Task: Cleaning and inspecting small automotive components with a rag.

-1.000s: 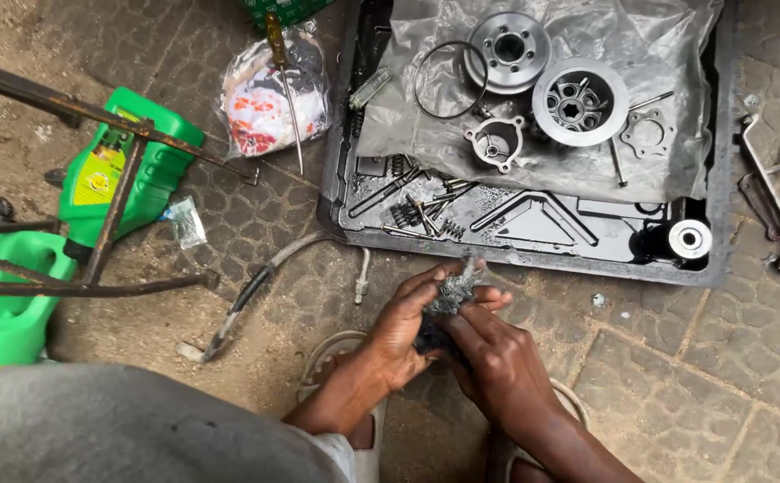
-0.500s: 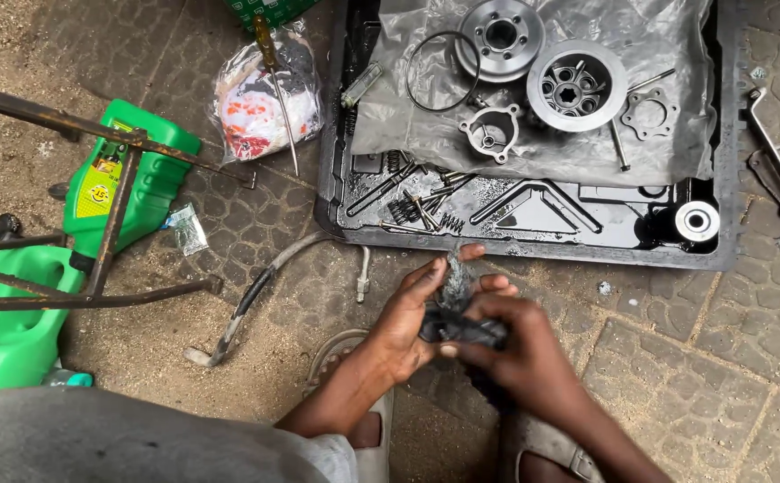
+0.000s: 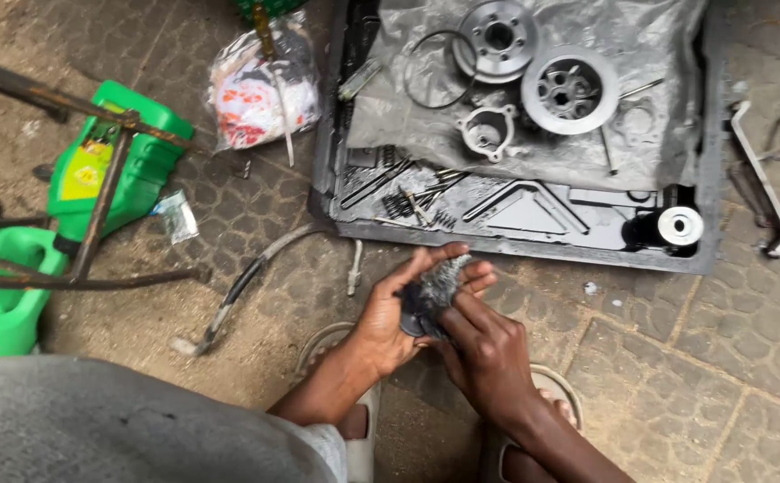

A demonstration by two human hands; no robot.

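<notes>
My left hand [image 3: 388,315] cups a small dark, greasy metal part [image 3: 432,295] with a grey fibrous pad on top of it. My right hand [image 3: 487,347] presses on the same part from below and the right, fingers curled over it. Both hands hover low over the paved ground, just in front of the near edge of a black tray [image 3: 515,243]. On the tray's plastic sheet lie two round metal pulleys [image 3: 569,89], a thin ring [image 3: 435,67], a small housing [image 3: 487,132] and several springs and bolts [image 3: 412,206].
Green plastic oil jugs [image 3: 108,183] stand at the left behind a rusty metal frame [image 3: 95,224]. A bag of cloth [image 3: 260,89] lies near the tray's left corner. A hose [image 3: 238,286] runs across the ground. Metal brackets [image 3: 761,188] lie at the right.
The view has shifted slightly. My hands have kept working the part, with the right hand sliding lower and under it while the left hand's fingers opened around it.
</notes>
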